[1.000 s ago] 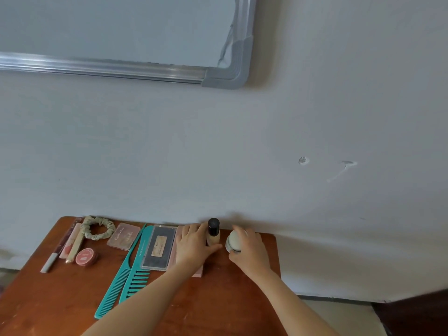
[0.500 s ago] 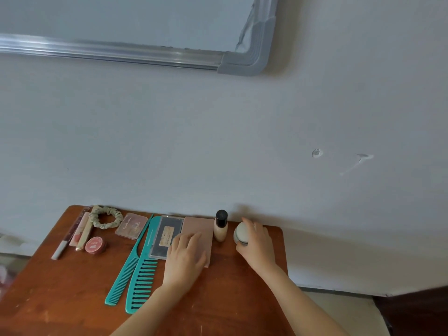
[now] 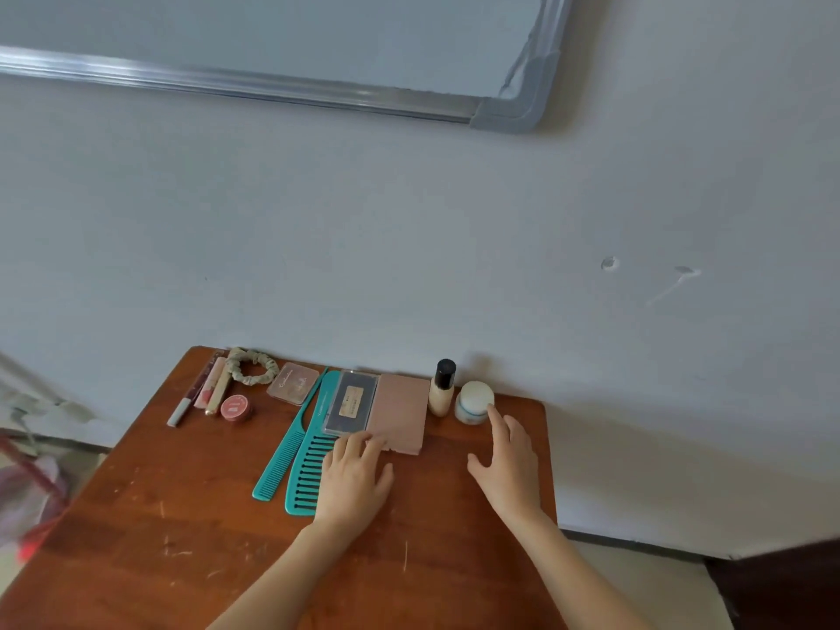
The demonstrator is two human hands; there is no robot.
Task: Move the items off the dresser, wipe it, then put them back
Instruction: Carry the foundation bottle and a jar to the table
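The items lie in a tidy row along the back of the dresser (image 3: 409,561), by the wall. The left hand (image 3: 352,482) rests with straight fingers on the near edge of the pink palette (image 3: 402,411). The right hand (image 3: 509,466) is spread, its forefinger touching the white jar (image 3: 474,400). Putting back seems almost finished; no cloth is visible.

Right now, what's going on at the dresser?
A person works at the dresser with bare hands. The left hand lies flat, fingers on the near edges of the dark palette and the pink palette. The right hand is open, with its index finger at the white jar, which is next to the upright bottle. The combs and scrunchie lie untouched, and nothing is lifted.
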